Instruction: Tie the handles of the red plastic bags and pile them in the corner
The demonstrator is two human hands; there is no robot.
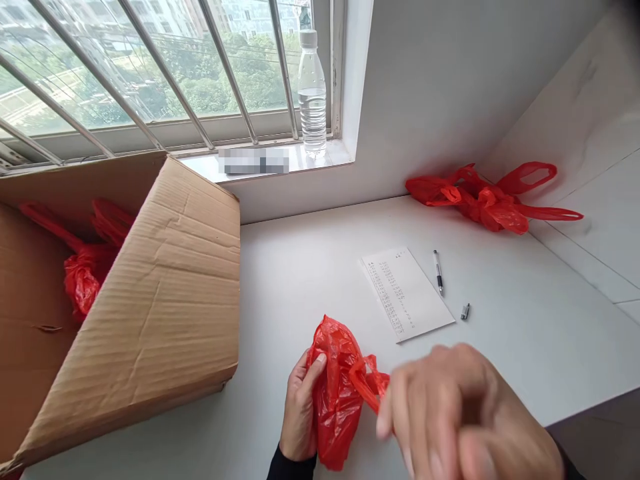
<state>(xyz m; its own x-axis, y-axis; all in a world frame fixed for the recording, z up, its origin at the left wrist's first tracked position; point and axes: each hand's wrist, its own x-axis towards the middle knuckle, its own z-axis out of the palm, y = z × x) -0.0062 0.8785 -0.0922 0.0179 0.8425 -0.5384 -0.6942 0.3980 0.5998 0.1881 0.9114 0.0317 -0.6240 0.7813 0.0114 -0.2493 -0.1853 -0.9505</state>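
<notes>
Low in the middle, a red plastic bag (336, 393) is gripped along its left side by my left hand (301, 403), thumb pressed flat on the film. A thin, knotted-looking strip of the same bag stretches right and runs into my right hand (450, 413). That hand is close to the camera and somewhat blurred, its fingers curled over. Behind its fingers the end of the strip is hidden. The bag looks bunched and wrinkled; I cannot make out what is inside.
An open cardboard box (195, 287) stands left, with a red bag (83, 287) inside. A handwritten sheet (410, 293), a pen (438, 272) and its cap (465, 311) lie right. More red bags (493, 203) rest against the wall. A water bottle (313, 100) stands on the sill.
</notes>
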